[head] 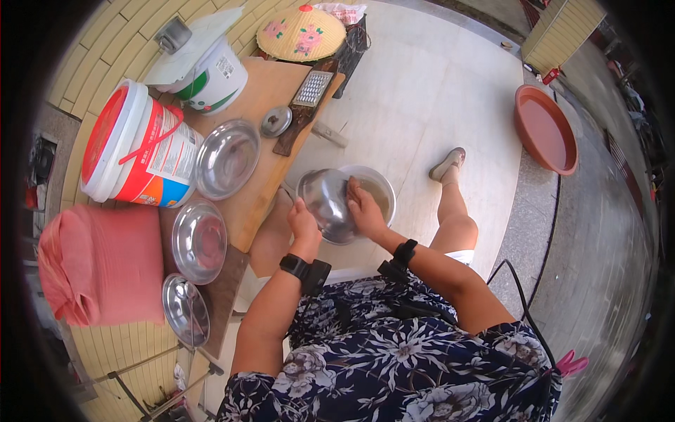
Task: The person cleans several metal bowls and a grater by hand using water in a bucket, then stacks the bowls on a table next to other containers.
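A shiny metal bowl (pixel 328 203) is tilted between my hands, its outer side facing up. My left hand (pixel 304 221) grips its near left rim. My right hand (pixel 365 207) lies against its right side, fingers extended; something brown, unclear in kind, shows at the fingertips. Below the bowl, partly hidden by it and my right hand, stands a white basin (pixel 389 184) holding cloudy liquid. To the left, on a wooden table (pixel 263 198), are a large metal bowl (pixel 228 158), a second metal bowl (pixel 199 241) and a metal dish (pixel 184 311) with a long-handled utensil (pixel 192 311).
Along the table stand a red-lidded plastic bucket (pixel 142 153), a white-and-green bucket (pixel 211 79), a metal grater (pixel 313 88), a round metal lid (pixel 276 121) and a woven hat (pixel 301 34). A red cloth-covered bundle (pixel 105 264) is at left. A brown basin (pixel 546 129) with liquid sits on the floor at right.
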Demonstrator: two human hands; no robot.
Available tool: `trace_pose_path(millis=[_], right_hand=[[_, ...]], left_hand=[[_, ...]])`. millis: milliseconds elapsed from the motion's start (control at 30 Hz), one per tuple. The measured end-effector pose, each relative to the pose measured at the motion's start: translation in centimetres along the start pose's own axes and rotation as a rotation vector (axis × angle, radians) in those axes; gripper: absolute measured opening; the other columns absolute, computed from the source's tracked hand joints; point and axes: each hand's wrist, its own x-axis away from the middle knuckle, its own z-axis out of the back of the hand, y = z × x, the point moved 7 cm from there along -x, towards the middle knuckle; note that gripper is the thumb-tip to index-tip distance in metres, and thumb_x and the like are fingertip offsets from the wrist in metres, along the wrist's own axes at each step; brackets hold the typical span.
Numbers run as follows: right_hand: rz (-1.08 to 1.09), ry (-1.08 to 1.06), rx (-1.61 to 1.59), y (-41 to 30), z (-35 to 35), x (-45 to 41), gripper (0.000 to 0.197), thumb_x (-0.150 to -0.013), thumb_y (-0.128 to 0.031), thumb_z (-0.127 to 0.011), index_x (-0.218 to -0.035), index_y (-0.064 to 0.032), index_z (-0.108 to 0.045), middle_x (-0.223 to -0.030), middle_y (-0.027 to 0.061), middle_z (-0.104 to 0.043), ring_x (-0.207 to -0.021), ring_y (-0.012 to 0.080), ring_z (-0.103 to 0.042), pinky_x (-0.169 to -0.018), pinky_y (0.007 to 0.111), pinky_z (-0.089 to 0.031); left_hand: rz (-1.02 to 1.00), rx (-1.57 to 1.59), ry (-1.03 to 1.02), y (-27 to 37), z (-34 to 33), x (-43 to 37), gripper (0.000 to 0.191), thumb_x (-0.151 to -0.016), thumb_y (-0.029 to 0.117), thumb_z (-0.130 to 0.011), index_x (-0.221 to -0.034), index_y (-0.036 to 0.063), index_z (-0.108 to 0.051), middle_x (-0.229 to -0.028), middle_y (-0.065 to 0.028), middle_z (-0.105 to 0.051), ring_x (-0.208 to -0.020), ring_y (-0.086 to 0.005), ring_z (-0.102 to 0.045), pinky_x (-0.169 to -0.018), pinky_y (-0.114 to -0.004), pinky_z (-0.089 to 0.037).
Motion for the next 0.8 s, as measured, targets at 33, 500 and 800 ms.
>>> trace_pose_path(millis=[33, 500, 800], right_hand=[[-0.02, -0.047, 0.165, -2.0, -1.0, 0.3, 0.053, -0.086, -0.011, -0.049, -0.133, 0.0037, -0.029, -0.137, 0.0216, -0.032, -0.122, 0.0285, -0.039, -0.1, 0.033, -0.033], [0.421, -0.082, 0.694, -12.1, -2.0, -2.1, 0.027, -0.077, -0.013, -0.058, -0.101, -0.0025, -0.054, -0.114, 0.0175, -0.051, -0.108, 0.0353, -0.046, -0.093, 0.039, -0.037], [-0.342, -0.005, -0.129, -4.9, 3.9, -7.4, 0.026, -0.083, -0.018, -0.056, -0.096, 0.0035, -0.059, -0.096, 0.0111, -0.063, -0.091, 0.0142, -0.055, -0.081, 0.026, -0.043]], left_hand=[[-0.063, -0.109, 0.026, 0.5, 0.6, -0.1, 0.039, -0.096, 0.028, -0.037, -0.087, -0.0045, -0.056, -0.079, -0.0063, -0.057, -0.067, -0.0156, -0.052, -0.062, -0.029, -0.044], [-0.379, -0.61, -0.357, 1.9, -3.7, 1.7, 0.047, -0.094, 0.035, -0.039, -0.082, -0.0053, -0.059, -0.069, -0.0189, -0.059, -0.063, -0.0231, -0.053, -0.064, -0.036, -0.042], [-0.431, -0.607, -0.447, 4.5, -3.0, 3.1, 0.037, -0.089, 0.028, -0.054, -0.068, -0.0013, -0.05, -0.055, -0.0029, -0.041, -0.051, -0.0082, -0.038, -0.047, -0.028, -0.034]])
